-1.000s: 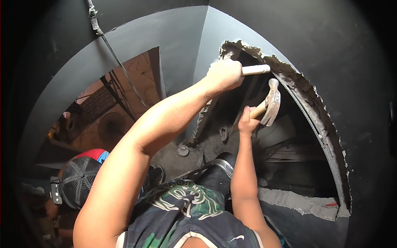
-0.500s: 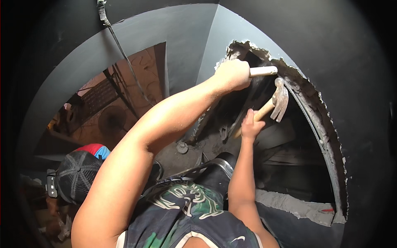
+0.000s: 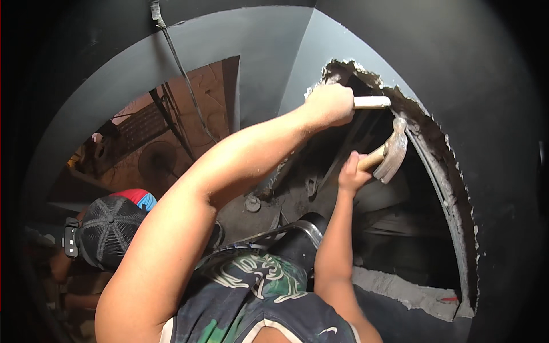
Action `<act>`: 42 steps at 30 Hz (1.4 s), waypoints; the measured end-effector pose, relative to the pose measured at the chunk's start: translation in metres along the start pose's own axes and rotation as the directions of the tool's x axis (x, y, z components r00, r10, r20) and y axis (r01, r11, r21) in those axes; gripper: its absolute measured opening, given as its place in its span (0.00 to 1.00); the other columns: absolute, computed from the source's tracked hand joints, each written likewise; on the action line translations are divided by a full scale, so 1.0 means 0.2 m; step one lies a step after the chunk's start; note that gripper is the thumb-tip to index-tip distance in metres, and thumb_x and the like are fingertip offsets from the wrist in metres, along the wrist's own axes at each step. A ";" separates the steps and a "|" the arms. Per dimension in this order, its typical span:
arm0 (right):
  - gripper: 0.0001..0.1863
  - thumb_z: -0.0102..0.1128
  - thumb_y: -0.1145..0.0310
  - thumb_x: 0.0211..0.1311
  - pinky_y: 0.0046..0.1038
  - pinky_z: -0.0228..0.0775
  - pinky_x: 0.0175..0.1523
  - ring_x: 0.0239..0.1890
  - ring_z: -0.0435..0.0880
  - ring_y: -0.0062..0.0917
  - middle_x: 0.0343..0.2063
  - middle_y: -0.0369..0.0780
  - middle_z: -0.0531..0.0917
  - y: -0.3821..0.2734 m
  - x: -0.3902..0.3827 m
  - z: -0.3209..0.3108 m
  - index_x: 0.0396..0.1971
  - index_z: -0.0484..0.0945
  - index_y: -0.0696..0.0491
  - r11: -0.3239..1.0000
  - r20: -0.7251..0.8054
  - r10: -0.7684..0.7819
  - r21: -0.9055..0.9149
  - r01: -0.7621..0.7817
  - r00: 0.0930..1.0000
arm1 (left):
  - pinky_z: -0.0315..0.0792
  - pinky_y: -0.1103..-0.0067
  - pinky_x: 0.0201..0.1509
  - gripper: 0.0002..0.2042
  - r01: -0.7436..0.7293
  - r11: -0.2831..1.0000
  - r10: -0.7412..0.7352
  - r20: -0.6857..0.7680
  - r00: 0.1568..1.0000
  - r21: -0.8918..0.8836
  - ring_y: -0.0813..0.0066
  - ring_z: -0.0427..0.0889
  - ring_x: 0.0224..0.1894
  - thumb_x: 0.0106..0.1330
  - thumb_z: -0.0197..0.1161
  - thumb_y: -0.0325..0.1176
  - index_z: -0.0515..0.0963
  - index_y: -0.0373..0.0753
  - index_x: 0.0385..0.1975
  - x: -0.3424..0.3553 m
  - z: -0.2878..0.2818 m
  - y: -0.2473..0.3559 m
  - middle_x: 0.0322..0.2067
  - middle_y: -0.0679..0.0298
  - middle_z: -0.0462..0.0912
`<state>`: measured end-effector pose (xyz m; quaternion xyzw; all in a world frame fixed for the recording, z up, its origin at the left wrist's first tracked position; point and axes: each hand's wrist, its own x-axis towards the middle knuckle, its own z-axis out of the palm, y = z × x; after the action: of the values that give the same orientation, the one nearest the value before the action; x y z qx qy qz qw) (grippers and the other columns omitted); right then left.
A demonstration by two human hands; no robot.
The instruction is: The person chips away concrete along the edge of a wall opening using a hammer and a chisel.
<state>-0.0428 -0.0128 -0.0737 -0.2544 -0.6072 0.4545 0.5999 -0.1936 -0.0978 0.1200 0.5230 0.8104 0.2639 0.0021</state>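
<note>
My left hand (image 3: 331, 104) is closed around a pale metal rod (image 3: 372, 102). One end sticks out to the right of the fist, and its other end is hidden. The fist is at the upper left part of a ragged opening in the dark grey wall (image 3: 294, 86). Lower and to the right, my right hand (image 3: 353, 174) grips the wooden handle of a claw hammer (image 3: 394, 151). The worn metal hammer head is just below the rod's free end, apart from it, with its claw pointing down.
A broken edge with a metal strip (image 3: 440, 183) curves down the opening's right side. Crumbled wall material (image 3: 400, 288) lines its lower edge. A cable (image 3: 183, 74) hangs at upper left. Another person in a black cap (image 3: 111, 228) is low on the left. A fan (image 3: 157, 163) stands beyond.
The hammer and my right hand have shifted slightly right and down, and the hammer head has tilted. The left fist and rod appear slightly further right as the whole view shifts.
</note>
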 end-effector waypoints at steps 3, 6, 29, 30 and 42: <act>0.09 0.52 0.79 0.62 0.20 0.60 0.22 0.16 0.65 0.15 0.16 0.34 0.69 -0.36 -0.07 0.05 0.23 0.66 0.54 0.983 0.025 -0.112 0.152 0.107 0.993 | 0.81 0.60 0.46 0.13 0.011 1.000 -0.011 -0.005 1.000 0.007 0.48 0.88 0.39 0.62 0.57 0.34 0.85 0.32 0.34 -0.01 -0.02 -0.04 0.32 0.46 0.87; 0.10 0.45 0.76 0.63 0.21 0.59 0.24 0.16 0.61 0.18 0.14 0.34 0.62 -0.61 -0.04 0.10 0.22 0.60 0.53 0.843 -0.016 -0.441 0.336 0.421 0.897 | 0.82 0.63 0.47 0.11 0.058 0.998 -0.058 0.021 0.998 0.012 0.52 0.88 0.39 0.57 0.62 0.32 0.85 0.34 0.34 -0.01 -0.04 -0.02 0.33 0.48 0.87; 0.11 0.59 0.74 0.66 0.22 0.61 0.21 0.15 0.67 0.14 0.16 0.33 0.71 -0.35 -0.14 0.01 0.23 0.69 0.54 0.951 -0.023 0.264 0.171 -0.256 0.964 | 0.81 0.63 0.48 0.12 0.061 0.998 -0.059 0.069 0.996 -0.026 0.50 0.88 0.41 0.59 0.60 0.31 0.85 0.32 0.37 -0.04 -0.12 0.05 0.35 0.46 0.87; 0.10 0.57 0.76 0.66 0.21 0.61 0.21 0.16 0.66 0.13 0.16 0.32 0.69 -0.43 -0.15 0.01 0.24 0.68 0.53 0.965 -0.019 0.125 0.236 -0.117 0.992 | 0.81 0.63 0.48 0.12 0.056 0.998 -0.055 0.058 0.997 -0.025 0.50 0.88 0.41 0.59 0.60 0.31 0.85 0.32 0.37 -0.03 -0.13 0.05 0.35 0.46 0.87; 0.10 0.58 0.75 0.66 0.22 0.61 0.19 0.13 0.66 0.16 0.15 0.33 0.70 -0.37 -0.10 0.03 0.25 0.68 0.55 0.922 0.005 0.263 0.293 -0.253 0.965 | 0.82 0.65 0.45 0.11 0.078 0.997 -0.078 0.037 0.996 0.002 0.54 0.89 0.39 0.59 0.60 0.31 0.86 0.34 0.34 -0.05 -0.10 0.07 0.33 0.49 0.88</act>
<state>-0.0286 -0.0655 -0.0184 -0.2490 -0.4845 0.6094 0.5761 -0.1828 -0.1101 0.1412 0.4956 0.8302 0.2538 0.0275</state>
